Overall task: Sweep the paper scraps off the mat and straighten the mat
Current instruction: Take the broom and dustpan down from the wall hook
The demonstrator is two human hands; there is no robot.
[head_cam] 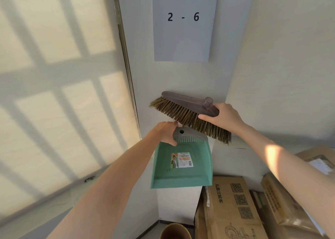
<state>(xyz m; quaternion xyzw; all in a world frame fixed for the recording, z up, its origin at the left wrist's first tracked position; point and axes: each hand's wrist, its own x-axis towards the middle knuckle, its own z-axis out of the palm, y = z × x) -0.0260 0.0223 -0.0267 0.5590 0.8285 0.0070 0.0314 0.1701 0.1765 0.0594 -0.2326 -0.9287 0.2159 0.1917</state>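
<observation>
Dustpan handle [183,132] partly behind brush [188,103] and left hand [165,133]

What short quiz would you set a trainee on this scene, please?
1. True or false: the right hand holds the brush by its head.
2. What does the left hand grip? A) a mop B) the green dustpan C) a mat
3. Fill in: the paper sheet above the brush reads ___.
Key: 1 true; 2 B; 3 "2 - 6".
</observation>
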